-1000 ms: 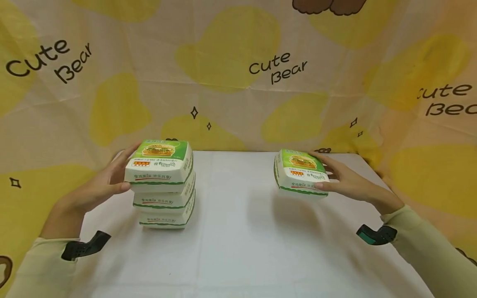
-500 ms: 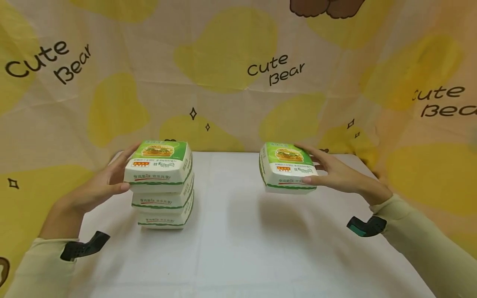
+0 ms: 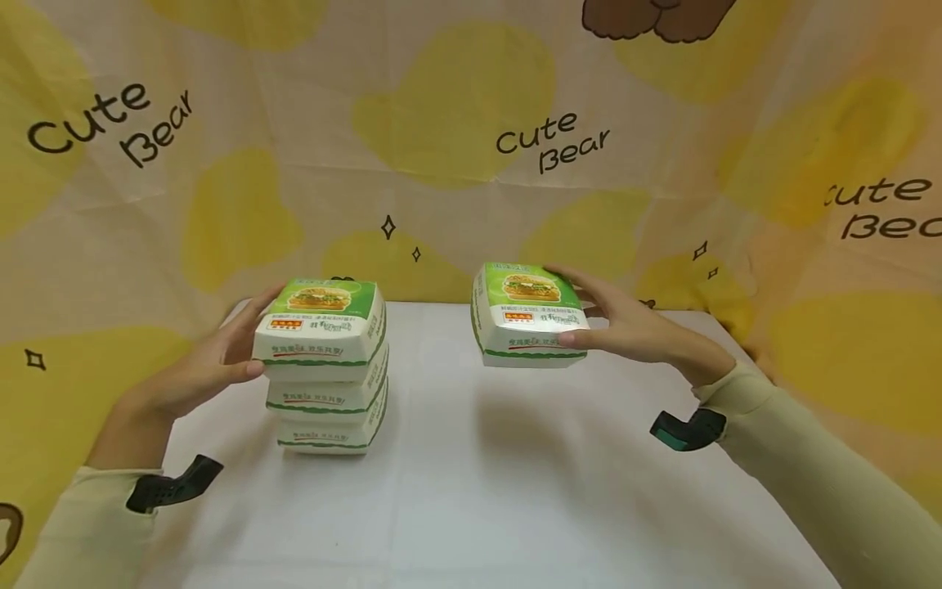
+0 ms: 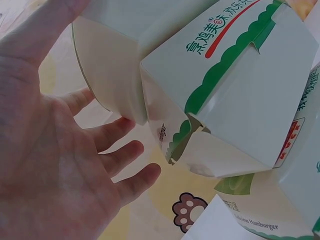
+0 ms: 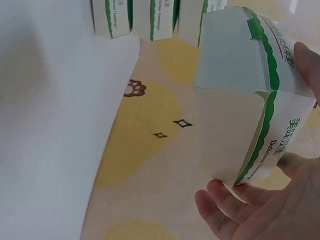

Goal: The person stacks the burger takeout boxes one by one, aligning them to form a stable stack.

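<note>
In the head view, three white-and-green paper burger boxes stand stacked on the left of the table. My left hand (image 3: 195,372) holds the top burger box (image 3: 316,331) at its left side, thumb at the front corner. Below it are the middle burger box (image 3: 316,397) and the bottom burger box (image 3: 324,436). My right hand (image 3: 625,323) grips another burger box (image 3: 522,319) by its right side, raised above the table with its shadow beneath. The right wrist view shows the fingers and thumb around this burger box (image 5: 235,110), its lid closed.
A white table (image 3: 441,507) carries the stack. Behind hangs a yellow-patterned cloth (image 3: 456,106) with "Cute Bear" lettering. Black wrist devices, one on the left sleeve (image 3: 172,484) and one on the right (image 3: 688,429), stick out inward. In the right wrist view the stack (image 5: 162,20) appears at the top.
My right hand has carried its burger box leftward and a little higher, closer to the stack. My left hand and the stack have stayed in place.
</note>
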Tool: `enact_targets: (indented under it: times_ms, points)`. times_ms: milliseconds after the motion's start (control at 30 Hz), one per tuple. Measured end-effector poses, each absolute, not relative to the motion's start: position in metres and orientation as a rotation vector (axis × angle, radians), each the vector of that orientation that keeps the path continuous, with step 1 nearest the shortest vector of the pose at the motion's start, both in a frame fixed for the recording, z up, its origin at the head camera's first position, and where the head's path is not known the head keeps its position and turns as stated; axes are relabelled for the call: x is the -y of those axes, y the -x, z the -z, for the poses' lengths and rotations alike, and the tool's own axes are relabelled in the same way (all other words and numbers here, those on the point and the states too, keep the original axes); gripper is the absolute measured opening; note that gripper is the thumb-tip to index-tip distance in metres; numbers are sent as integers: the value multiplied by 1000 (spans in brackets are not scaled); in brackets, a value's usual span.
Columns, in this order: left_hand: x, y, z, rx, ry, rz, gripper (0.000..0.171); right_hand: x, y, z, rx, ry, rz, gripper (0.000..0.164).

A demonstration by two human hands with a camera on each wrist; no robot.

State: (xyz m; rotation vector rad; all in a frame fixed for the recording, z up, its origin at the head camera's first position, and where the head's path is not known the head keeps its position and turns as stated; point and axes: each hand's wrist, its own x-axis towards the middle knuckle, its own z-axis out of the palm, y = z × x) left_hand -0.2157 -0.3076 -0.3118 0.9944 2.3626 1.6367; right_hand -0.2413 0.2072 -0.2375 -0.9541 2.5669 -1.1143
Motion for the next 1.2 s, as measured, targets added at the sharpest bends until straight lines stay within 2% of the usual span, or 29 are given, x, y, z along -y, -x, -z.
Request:
enact_targets:
  times_ms: [733,1200]
  points:
    - [308,213,309,-2328,-1011,-1654,88,-122,250,197,-2359,1186,1307,89]
    - [311,217,312,-2323,-1022,-1611,88,-78,252,193,-2375,1183,1347,80]
